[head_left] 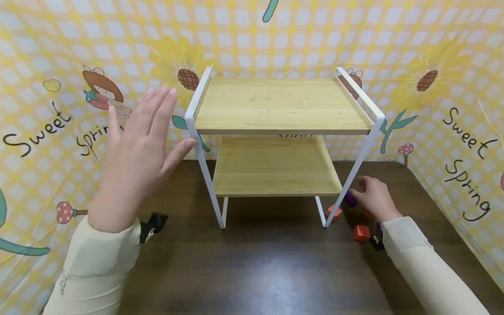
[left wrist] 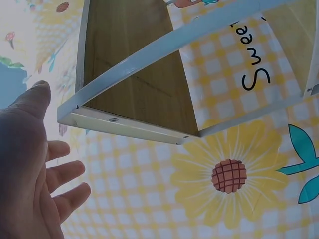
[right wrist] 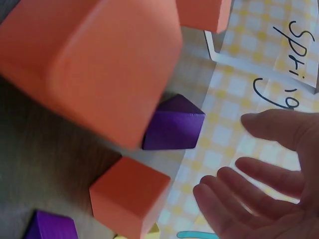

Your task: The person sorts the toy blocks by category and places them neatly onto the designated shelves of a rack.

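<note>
A small two-tier shelf with a pale wood top board (head_left: 283, 105) and white metal legs stands on the dark table. To its left my left hand (head_left: 135, 148) is raised, fingers extended and thumb spread, holding nothing. The left wrist view shows its thumb beside the shelf's white frame (left wrist: 124, 69). Right of the shelf, my right hand (head_left: 376, 199) hovers over a group of small blocks, its fingers loosely bent around nothing. A purple block (right wrist: 174, 124) lies nearest its fingertips. Around it are orange cubes, one large and close (right wrist: 114, 74) in the right wrist view, another below (right wrist: 129, 196).
The shelf's lower board (head_left: 275, 166) is also pale wood. One orange cube (head_left: 334, 212) sits by the shelf's right foot. Part of a yellow block (right wrist: 152, 231) and another purple block (right wrist: 52, 226) show at the bottom. Yellow checked cloth (head_left: 260, 43) surrounds the table.
</note>
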Motion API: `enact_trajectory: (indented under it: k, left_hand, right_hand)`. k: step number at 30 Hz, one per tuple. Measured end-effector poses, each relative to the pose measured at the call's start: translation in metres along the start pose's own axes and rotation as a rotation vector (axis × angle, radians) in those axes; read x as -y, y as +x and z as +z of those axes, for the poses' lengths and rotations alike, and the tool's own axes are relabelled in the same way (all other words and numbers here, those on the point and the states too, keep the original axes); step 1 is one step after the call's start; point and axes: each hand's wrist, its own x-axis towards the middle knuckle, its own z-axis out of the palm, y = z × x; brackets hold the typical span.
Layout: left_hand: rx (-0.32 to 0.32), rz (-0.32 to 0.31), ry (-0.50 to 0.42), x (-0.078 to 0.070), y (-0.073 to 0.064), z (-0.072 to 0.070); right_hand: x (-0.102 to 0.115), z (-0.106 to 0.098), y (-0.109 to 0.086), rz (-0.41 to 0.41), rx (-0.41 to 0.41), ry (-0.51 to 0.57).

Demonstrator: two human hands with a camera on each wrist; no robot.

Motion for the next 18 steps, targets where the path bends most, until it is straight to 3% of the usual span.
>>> enact_trajectory:
  k: [11,18]
  left_hand:
    - [0.005,0.08,0.024,-0.014,0.003,-0.003]
    - [0.029,0.104,0.024,-0.022,0.004,-0.005]
  right_hand:
    - [0.001,0.011,0.006,0.093,0.069,-0.021]
    - [0.001,0.013,0.008,0.1,0.104,-0.025]
